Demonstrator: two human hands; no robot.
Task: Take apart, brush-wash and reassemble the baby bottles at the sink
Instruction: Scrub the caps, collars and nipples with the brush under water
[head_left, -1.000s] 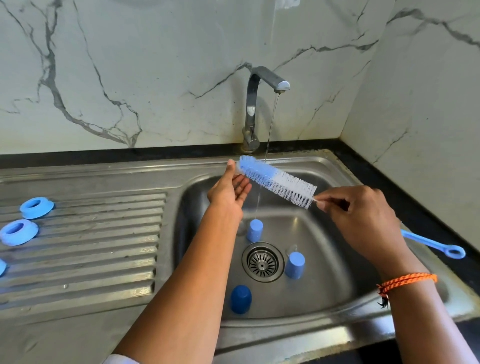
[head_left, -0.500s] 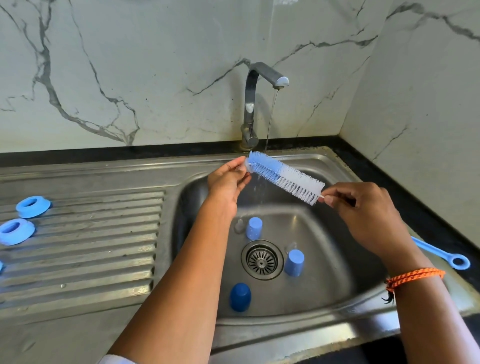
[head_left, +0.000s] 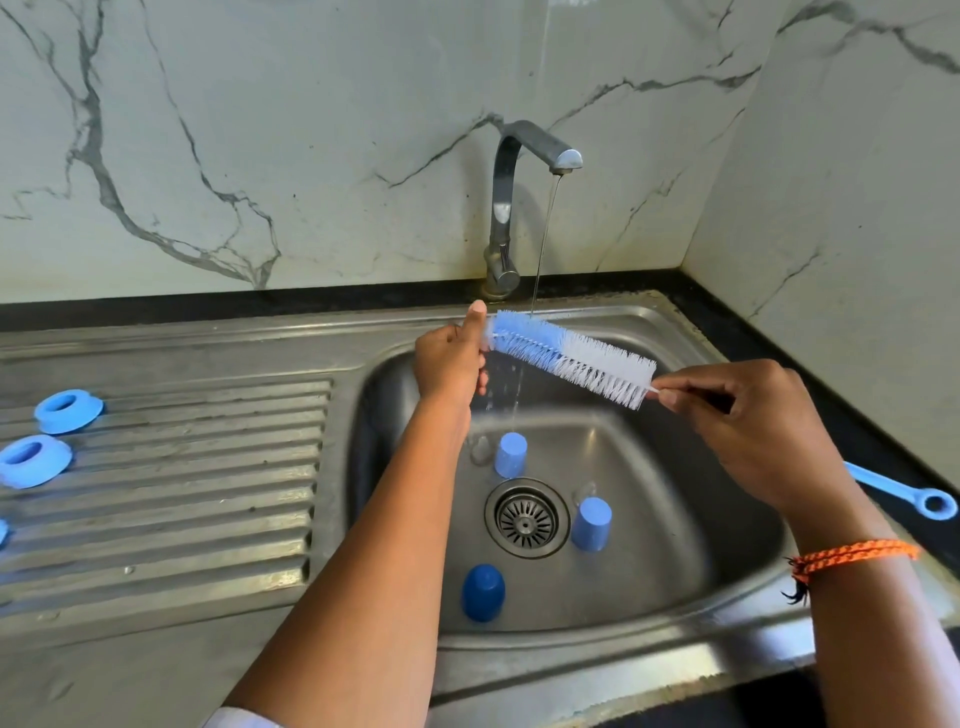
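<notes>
Bottle brush (head_left: 571, 357) held level under the tap's (head_left: 524, 156) thin stream above the sink (head_left: 675, 332), right hand (head_left: 748, 431) fingers pinching its stem, left hand (head_left: 452, 358) gripping the blue tip — three blue caps (head_left: 511, 455) standing in the basin, blue collars (head_left: 67, 410) on the drainboard.

We see a grey tap (head_left: 506, 208) up and to the left of the grip. A thin line of water (head_left: 545, 244) runs down from it, just left of the grip. Behind it all is a white wall (head_left: 260, 130) with dark wiggly lines. Below the grip, a little to the left, is a round drain (head_left: 525, 518). Far to the left is a bumpy metal board (head_left: 182, 493). A black counter (head_left: 727, 322) runs behind and to the right. An orange band (head_left: 852, 553) is below and to the right.
</notes>
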